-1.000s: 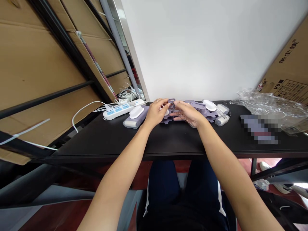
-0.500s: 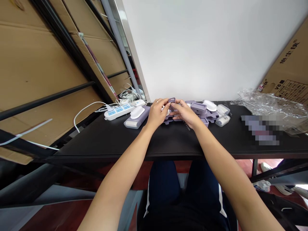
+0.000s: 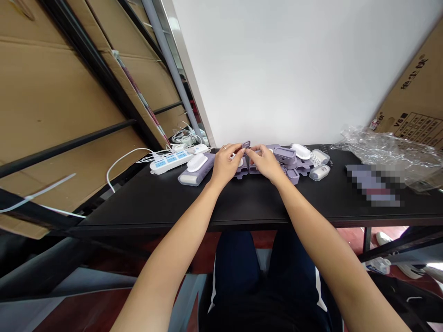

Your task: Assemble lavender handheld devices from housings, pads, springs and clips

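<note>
My left hand (image 3: 225,163) is closed, its thumb and fingers pinching a small purple-grey plastic frame (image 3: 246,145) held tilted above the tabletop. Against the frame's lower right side, my right hand (image 3: 265,161) brings thumb and forefinger together in a pinch; what lies between those fingertips is too small to make out. Below and behind the hands are purple-grey plastic housings (image 3: 255,168), partly hidden by the fingers. Just right of my right hand, a purple frame-like housing (image 3: 284,154) rests on other parts.
A purple-and-white device (image 3: 194,177) and a white power strip (image 3: 169,162) with cables lie left. To the right are a white oval part (image 3: 301,151), clear-capped pieces (image 3: 319,172), a coiled spring (image 3: 315,159), crumpled clear plastic (image 3: 398,152) and a cardboard box (image 3: 415,101).
My right hand has shifted slightly left and its fingers have drawn together at the frame. The coil that showed beneath the right hand is no longer visible there. The frame has turned a little.
</note>
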`<action>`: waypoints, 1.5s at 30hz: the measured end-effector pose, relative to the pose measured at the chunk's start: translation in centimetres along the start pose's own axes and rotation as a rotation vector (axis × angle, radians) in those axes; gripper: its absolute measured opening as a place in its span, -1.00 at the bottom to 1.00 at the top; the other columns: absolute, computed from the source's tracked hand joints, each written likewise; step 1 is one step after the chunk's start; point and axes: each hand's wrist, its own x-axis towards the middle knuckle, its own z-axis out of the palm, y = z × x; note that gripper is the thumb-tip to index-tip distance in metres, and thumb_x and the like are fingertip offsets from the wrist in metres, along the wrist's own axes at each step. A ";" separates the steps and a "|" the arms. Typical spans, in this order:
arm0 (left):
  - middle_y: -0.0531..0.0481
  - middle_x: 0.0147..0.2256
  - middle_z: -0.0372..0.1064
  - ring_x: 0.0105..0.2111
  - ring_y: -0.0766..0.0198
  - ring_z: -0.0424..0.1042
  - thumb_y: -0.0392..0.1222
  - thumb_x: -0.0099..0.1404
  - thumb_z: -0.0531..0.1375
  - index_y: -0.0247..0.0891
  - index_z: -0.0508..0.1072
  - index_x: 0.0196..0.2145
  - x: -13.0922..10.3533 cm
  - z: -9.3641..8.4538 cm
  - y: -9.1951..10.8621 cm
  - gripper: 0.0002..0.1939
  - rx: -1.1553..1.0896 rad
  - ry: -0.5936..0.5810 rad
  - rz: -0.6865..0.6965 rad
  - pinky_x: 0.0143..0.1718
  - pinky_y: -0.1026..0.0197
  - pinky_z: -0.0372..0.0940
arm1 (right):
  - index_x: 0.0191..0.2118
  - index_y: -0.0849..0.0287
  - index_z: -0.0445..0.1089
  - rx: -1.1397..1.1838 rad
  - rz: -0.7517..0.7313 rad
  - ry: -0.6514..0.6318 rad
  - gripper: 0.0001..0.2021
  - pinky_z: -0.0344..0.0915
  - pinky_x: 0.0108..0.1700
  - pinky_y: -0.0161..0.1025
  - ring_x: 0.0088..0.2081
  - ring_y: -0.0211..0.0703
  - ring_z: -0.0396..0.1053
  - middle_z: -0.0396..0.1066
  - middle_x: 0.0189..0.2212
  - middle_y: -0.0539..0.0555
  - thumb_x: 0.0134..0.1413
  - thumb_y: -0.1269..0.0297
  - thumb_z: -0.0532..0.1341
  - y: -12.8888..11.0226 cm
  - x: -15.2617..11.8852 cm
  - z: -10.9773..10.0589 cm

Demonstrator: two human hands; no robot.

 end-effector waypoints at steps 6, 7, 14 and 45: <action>-0.08 -0.19 0.58 -0.19 0.18 0.51 -0.16 0.40 0.22 -0.23 0.62 -0.10 -0.1 0.3 -0.2 -0.79 -0.061 -0.024 -0.042 -0.10 0.14 0.38 | -0.22 0.10 0.36 -0.146 -0.074 0.062 -0.73 0.20 -0.28 -0.26 -0.38 -0.21 0.37 0.38 -0.49 -0.10 0.20 -0.01 0.25 0.3 -0.1 -0.2; -0.08 -0.18 0.58 -0.20 0.18 0.52 -0.16 0.40 0.22 -0.24 0.61 -0.09 -0.1 0.3 -0.2 -0.78 -0.081 -0.027 -0.052 -0.11 0.14 0.38 | -0.23 0.10 0.35 -0.150 -0.080 0.064 -0.74 0.20 -0.28 -0.26 -0.38 -0.21 0.36 0.38 -0.49 -0.10 0.20 0.00 0.25 0.2 -0.1 -0.2; -0.10 -0.15 0.61 -0.14 0.16 0.54 -0.05 0.42 0.20 -0.25 0.63 -0.13 -0.1 0.4 -0.2 -0.72 -0.162 -0.041 -0.123 -0.05 0.15 0.37 | -0.24 0.09 0.33 -0.215 -0.099 0.082 -0.76 0.16 -0.28 -0.26 -0.38 -0.20 0.33 0.35 -0.49 -0.11 0.19 0.03 0.26 0.2 -0.3 -0.1; 0.00 -0.32 0.59 -0.34 0.24 0.51 0.02 0.39 0.20 -0.22 0.64 -0.16 0.0 0.0 -0.3 -0.69 -0.208 0.013 -0.236 -0.26 0.23 0.35 | -0.25 0.10 0.38 0.056 0.051 0.013 -0.69 0.20 -0.43 -0.32 -0.52 -0.28 0.27 0.40 -0.49 -0.05 0.29 -0.05 0.17 -0.5 -0.2 -0.7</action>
